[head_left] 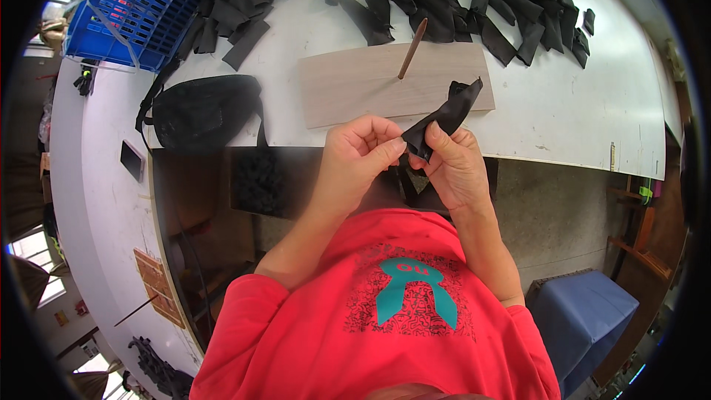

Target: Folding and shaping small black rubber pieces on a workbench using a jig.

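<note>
Between my hands, just over the table's front edge, is a folded piece of black fabric (449,112). My left hand (364,150) pinches its lower left corner between thumb and fingertips. Wrapped round its lower right side, my right hand (453,163) presses it with the thumb on top. The fabric's free end points up and to the right. Behind it lies a pale wooden board (348,85) with a pointed brown wooden peg (412,49) standing up from it, leaning slightly right. Nothing is on the peg.
Black fabric pieces lie heaped at the back left (241,0), back middle (429,7) and back right (529,4) of the white table (578,118). A black bag (207,111) rests left of the board, near a blue plastic basket (141,7). A blue-covered stool (581,318) stands at lower right.
</note>
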The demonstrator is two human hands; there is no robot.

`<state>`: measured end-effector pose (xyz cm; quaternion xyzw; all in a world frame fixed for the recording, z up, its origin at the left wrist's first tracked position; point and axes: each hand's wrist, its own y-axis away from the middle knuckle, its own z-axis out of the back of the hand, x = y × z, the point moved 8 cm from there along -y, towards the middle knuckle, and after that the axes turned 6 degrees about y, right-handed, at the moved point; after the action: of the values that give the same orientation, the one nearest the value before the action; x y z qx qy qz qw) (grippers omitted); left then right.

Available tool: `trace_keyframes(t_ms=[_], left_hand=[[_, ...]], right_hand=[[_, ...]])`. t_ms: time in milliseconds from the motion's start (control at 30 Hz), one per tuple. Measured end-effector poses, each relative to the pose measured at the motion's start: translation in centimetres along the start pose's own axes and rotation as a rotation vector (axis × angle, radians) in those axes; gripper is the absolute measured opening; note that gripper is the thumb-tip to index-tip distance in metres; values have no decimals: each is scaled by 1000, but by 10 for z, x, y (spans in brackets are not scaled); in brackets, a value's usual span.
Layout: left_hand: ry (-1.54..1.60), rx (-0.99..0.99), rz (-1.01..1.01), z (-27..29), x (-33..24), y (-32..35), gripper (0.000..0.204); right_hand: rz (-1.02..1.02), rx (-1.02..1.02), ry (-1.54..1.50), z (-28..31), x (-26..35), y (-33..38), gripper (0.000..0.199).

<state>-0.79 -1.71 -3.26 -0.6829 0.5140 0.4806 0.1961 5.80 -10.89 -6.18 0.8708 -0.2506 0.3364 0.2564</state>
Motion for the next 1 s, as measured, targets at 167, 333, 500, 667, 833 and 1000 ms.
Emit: trace_keyframes(t_ms=[167,333,500,667,833,1000], left_hand=[[-61,-68,-35,6,2,-2,11],[144,-34,-2,11,2,-5,11],[-150,-65,-83,9,-12,-3,8],[-622,-140,-343,-5,-23,4,4],[-807,-412,-783,-11,-30,16,16],[226,-174,-55,16,14,-16,25]], right_hand=[[-24,-27,-69,-3,-3,-3,16],[-194,-41,150,4,-12,0,20],[535,-226,924,-14,52,18,24],[476,-102,1005,-29,46,10,19],[845,-294,1473,-41,45,16,11],[745,-362,1370,-19,45,3,10]])
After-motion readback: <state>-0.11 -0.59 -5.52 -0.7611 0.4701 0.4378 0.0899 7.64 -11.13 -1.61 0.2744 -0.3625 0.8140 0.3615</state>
